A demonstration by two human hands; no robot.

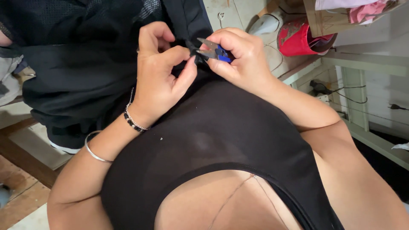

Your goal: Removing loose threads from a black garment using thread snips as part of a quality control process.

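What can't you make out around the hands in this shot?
Head view:
- Thread snips: handle hidden inside the right hand.
- Black fabric: pinched spot covered by left hand fingers; top cut off by the frame edge.
- Any thread being cut: too small to see.

one head camera looks steeply down, close, perhaps tilted sideways.

1. The person wears a black sleeveless top (221, 136) with a low scooped neckline; both arms are bare.
2. On the left wrist sits a bracelet of dark beads (133, 122) with small silvery links.
3. Higher on the left forearm sits a thin plain silver bangle (94, 153).
4. A fine thin chain (238, 191) lies across the chest below the neckline.
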